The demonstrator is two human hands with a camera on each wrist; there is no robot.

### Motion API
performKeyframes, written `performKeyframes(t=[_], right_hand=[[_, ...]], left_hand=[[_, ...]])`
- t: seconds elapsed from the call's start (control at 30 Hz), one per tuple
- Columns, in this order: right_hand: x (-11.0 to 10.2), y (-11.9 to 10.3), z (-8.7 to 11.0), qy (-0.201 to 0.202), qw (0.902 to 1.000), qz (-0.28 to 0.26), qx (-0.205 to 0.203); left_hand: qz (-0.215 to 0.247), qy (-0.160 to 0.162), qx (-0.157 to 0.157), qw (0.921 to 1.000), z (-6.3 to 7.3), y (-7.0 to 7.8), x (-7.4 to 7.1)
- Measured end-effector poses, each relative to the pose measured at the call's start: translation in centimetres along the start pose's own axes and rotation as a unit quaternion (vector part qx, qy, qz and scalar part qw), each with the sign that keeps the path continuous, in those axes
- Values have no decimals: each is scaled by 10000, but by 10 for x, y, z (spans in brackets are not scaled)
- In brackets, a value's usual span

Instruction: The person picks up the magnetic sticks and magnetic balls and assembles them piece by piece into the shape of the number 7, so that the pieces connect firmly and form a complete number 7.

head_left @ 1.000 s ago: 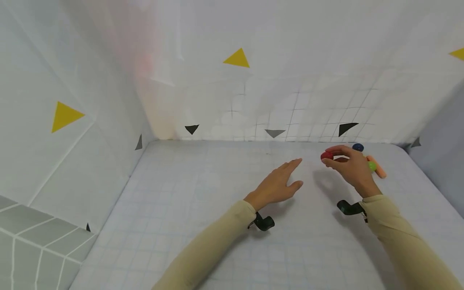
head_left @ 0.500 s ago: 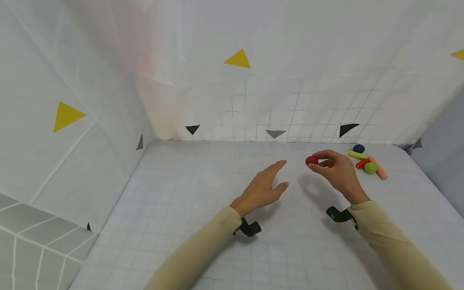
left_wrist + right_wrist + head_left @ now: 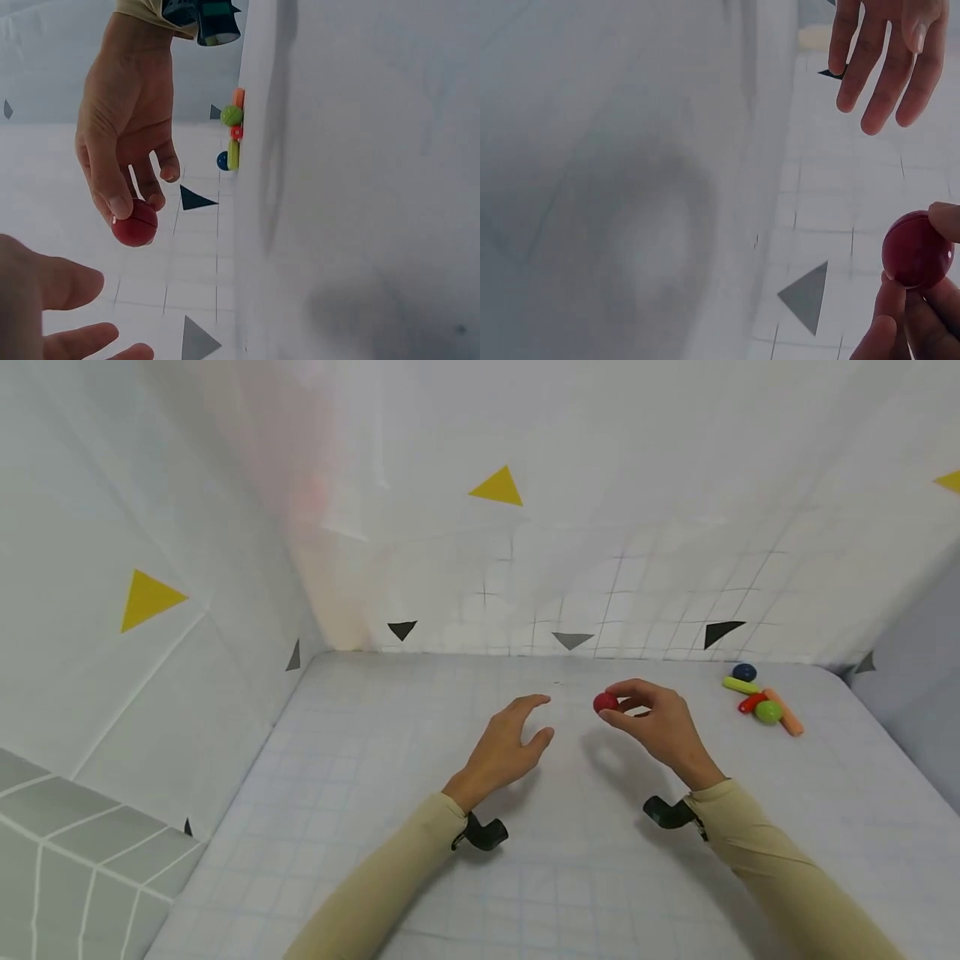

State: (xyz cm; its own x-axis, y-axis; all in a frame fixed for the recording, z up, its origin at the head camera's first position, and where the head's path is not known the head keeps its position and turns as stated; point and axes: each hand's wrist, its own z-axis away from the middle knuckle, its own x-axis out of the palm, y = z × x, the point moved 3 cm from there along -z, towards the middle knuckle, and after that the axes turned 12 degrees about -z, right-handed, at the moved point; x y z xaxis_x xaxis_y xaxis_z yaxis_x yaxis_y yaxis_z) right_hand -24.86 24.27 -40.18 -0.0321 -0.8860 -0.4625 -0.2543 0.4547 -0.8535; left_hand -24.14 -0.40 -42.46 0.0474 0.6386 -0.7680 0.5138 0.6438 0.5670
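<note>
My right hand pinches a small red ball between thumb and fingertips, held above the white table. In the right wrist view the red ball shows a thin seam line around it. Facing it from the left, my left hand is held over the table with thumb and fingers spread apart and nothing between them. The left wrist view shows the ball just beyond my left fingertips, apart from them.
At the table's back right lie a dark blue ball, a yellow-green stick, a red piece, a green ball and an orange stick. A white wall with coloured triangles rises behind the table.
My right hand has carried the red ball leftward, away from the group of coloured pieces. My left hand has also shifted left, and its fingers have bent slightly.
</note>
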Motion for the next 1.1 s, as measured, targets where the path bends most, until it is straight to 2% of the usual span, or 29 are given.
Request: performKeyframes(t=[0.27, 0.57, 0.87, 1.1], right_hand=[[22, 2, -8, -259, 9992, -206, -218], [54, 8, -22, -569, 9970, -519, -55], [83, 12, -29, -848, 9950, -528, -80], [92, 15, -35, -949, 9944, -453, -78]], left_hand=[[40, 267, -140, 9995, -1, -17, -3], [18, 379, -452, 9983, -3, -30, -10], [-123, 372, -478, 9981, -5, -44, -10], [-77, 332, -412, 9986, -5, -50, -6]])
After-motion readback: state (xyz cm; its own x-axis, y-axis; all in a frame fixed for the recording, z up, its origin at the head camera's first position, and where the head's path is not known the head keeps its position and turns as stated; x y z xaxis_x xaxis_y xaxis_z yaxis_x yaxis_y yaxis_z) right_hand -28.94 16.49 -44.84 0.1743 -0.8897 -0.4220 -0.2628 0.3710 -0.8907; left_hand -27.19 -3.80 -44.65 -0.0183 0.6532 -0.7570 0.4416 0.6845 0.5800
